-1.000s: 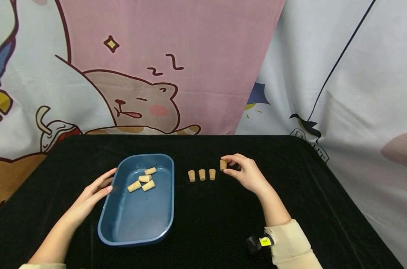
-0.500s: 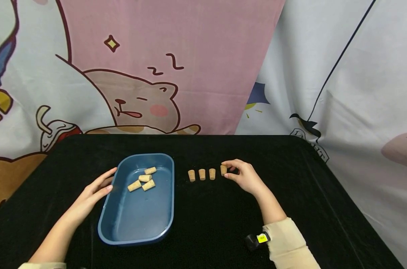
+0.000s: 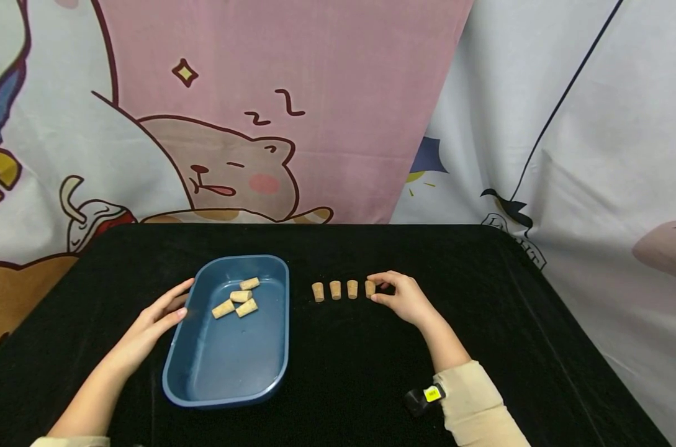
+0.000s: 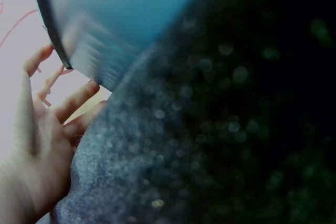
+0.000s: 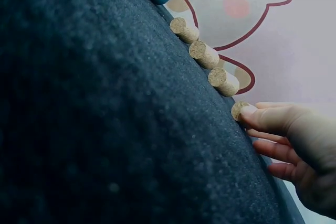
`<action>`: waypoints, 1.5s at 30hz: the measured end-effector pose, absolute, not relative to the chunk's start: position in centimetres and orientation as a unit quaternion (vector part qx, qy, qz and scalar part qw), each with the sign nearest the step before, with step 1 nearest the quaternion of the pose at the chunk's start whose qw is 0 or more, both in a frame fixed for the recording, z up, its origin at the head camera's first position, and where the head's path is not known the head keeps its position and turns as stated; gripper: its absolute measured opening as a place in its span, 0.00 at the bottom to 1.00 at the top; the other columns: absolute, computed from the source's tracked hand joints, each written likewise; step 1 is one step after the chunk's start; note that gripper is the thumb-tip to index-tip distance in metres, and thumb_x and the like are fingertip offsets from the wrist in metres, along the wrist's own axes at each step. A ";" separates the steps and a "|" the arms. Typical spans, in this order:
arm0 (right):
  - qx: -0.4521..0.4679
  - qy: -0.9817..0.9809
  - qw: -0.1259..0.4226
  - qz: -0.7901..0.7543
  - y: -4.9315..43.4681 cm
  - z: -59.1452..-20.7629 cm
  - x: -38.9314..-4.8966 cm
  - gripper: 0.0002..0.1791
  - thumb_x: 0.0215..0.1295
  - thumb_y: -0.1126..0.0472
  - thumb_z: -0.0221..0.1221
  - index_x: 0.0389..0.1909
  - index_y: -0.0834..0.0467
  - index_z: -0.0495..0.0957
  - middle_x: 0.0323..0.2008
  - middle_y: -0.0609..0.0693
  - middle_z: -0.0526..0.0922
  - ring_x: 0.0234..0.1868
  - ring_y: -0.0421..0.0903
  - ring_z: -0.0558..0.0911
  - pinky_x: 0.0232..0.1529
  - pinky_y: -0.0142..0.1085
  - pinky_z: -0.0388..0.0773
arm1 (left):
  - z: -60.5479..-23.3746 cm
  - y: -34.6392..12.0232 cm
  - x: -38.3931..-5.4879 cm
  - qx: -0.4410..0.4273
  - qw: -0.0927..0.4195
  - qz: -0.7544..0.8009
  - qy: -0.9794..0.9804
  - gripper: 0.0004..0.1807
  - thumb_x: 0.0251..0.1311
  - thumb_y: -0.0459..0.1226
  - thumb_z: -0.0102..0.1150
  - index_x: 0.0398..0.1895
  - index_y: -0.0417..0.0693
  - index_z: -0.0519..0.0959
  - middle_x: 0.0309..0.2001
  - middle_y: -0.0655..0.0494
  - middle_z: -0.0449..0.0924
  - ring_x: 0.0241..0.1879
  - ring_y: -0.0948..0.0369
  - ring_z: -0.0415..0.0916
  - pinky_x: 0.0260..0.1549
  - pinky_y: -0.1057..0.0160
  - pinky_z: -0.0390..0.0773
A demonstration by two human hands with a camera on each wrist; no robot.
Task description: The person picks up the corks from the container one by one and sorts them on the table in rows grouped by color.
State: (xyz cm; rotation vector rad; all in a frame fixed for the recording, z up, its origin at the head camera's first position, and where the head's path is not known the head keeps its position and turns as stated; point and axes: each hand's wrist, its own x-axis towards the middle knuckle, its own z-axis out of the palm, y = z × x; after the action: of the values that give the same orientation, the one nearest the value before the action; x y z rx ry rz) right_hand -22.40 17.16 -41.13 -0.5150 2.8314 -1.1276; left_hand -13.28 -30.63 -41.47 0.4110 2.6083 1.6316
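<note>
My right hand [image 3: 403,299] pinches a cork stopper [image 3: 369,288] between thumb and fingers at the right end of a row. Three other corks stand upright to its left, the nearest being a tan cork [image 3: 352,289]. In the right wrist view the thumb covers part of the pinched cork [image 5: 239,110]. My left hand [image 3: 150,324] rests its fingertips against the left side of a blue tray [image 3: 284,335], fingers fairly straight. Inside the tray lie several paler corks on their sides, such as the cork [image 3: 223,308]. In the left wrist view, fingertips meet the tray wall [image 4: 121,24].
A black cloth [image 3: 349,372] covers the table under the tray and corks. Behind the table's far edge hangs a printed curtain [image 3: 338,93] with a sleeping cartoon bear. A small black device [image 3: 418,401] with a yellow label sits at the right sleeve.
My right hand has lowered the cork and brought it slightly left, level with the three standing corks. The left hand and the tray have stayed in place.
</note>
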 end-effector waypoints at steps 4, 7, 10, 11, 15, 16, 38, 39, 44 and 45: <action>-0.166 0.917 0.028 -0.362 17.1 -41.2 -22.4 0.20 0.59 0.61 0.65 0.54 0.55 0.79 0.48 0.49 0.79 0.46 0.47 0.76 0.39 0.39 0.74 | -41.5 -30.6 -13.2 0.128 0.022 0.524 0.842 0.30 0.74 0.40 0.40 0.76 0.51 0.49 0.67 0.30 0.58 0.51 0.75 0.68 0.48 0.51 0.71; -0.165 0.919 0.032 -0.357 17.2 -41.2 -22.4 0.21 0.59 0.61 0.65 0.55 0.55 0.78 0.50 0.50 0.78 0.46 0.47 0.75 0.38 0.39 0.73 | -41.5 -30.6 -13.2 0.128 0.022 0.525 0.841 0.30 0.74 0.40 0.40 0.76 0.50 0.49 0.67 0.30 0.58 0.51 0.75 0.68 0.47 0.55 0.73; -0.168 0.922 0.036 -0.347 17.2 -40.8 -22.3 0.25 0.58 0.60 0.66 0.58 0.54 0.76 0.53 0.50 0.77 0.48 0.48 0.75 0.38 0.39 0.73 | -41.4 -30.6 -13.2 0.134 0.019 0.527 0.839 0.29 0.74 0.39 0.40 0.76 0.50 0.49 0.66 0.30 0.59 0.51 0.75 0.69 0.46 0.61 0.73; -0.169 0.923 0.036 -0.344 17.2 -40.6 -22.3 0.26 0.58 0.59 0.66 0.59 0.54 0.75 0.54 0.51 0.77 0.48 0.48 0.75 0.38 0.40 0.74 | -41.4 -30.6 -13.2 0.137 0.017 0.527 0.838 0.29 0.74 0.38 0.40 0.76 0.50 0.49 0.66 0.30 0.59 0.51 0.76 0.69 0.46 0.63 0.73; -0.178 0.925 0.018 -0.334 16.9 -39.5 -22.0 0.29 0.58 0.58 0.67 0.61 0.54 0.73 0.56 0.51 0.76 0.50 0.50 0.75 0.41 0.42 0.74 | -41.4 -30.7 -13.2 0.141 0.014 0.527 0.838 0.29 0.74 0.38 0.39 0.76 0.50 0.49 0.66 0.29 0.59 0.51 0.76 0.69 0.46 0.66 0.72; -0.182 0.925 0.010 -0.335 16.7 -39.2 -21.9 0.29 0.58 0.58 0.67 0.61 0.55 0.74 0.56 0.52 0.76 0.50 0.50 0.75 0.42 0.43 0.74 | -41.4 -30.7 -13.2 0.141 0.014 0.526 0.839 0.29 0.74 0.38 0.39 0.76 0.50 0.49 0.66 0.29 0.59 0.51 0.76 0.69 0.46 0.66 0.72; -0.306 0.838 -0.048 -0.449 8.5 -34.5 -18.5 0.19 0.57 0.60 0.67 0.51 0.52 0.80 0.49 0.44 0.80 0.47 0.43 0.77 0.45 0.46 0.76 | -41.6 -30.5 -13.4 0.134 0.020 0.525 0.841 0.29 0.74 0.39 0.39 0.76 0.50 0.49 0.67 0.30 0.58 0.51 0.76 0.68 0.49 0.48 0.71; -0.311 0.837 -0.047 -0.448 8.0 -34.4 -18.4 0.19 0.57 0.60 0.67 0.51 0.52 0.80 0.49 0.43 0.80 0.47 0.42 0.77 0.44 0.43 0.76 | -41.6 -30.5 -13.4 0.133 0.021 0.524 0.841 0.29 0.74 0.39 0.39 0.76 0.51 0.49 0.67 0.30 0.59 0.51 0.76 0.68 0.49 0.48 0.71; -0.339 0.831 -0.027 -0.440 5.7 -34.2 -18.4 0.20 0.57 0.59 0.68 0.52 0.53 0.80 0.47 0.44 0.81 0.47 0.42 0.76 0.44 0.38 0.76 | -41.6 -30.5 -13.3 0.129 0.020 0.521 0.844 0.30 0.74 0.40 0.39 0.76 0.51 0.49 0.67 0.31 0.59 0.51 0.75 0.68 0.49 0.48 0.70; -0.343 0.832 -0.021 -0.436 5.2 -34.3 -18.4 0.20 0.57 0.58 0.68 0.52 0.53 0.80 0.47 0.44 0.81 0.47 0.42 0.76 0.44 0.38 0.75 | -41.6 -30.6 -13.3 0.128 0.019 0.520 0.844 0.30 0.74 0.40 0.39 0.76 0.51 0.49 0.67 0.31 0.59 0.52 0.75 0.68 0.49 0.48 0.70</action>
State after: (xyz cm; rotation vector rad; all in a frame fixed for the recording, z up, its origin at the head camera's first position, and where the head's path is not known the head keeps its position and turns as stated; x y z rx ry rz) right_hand -18.43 5.21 -34.26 -1.0922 2.6495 -1.3880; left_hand -13.34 -30.56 -41.57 0.3980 2.6202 1.6140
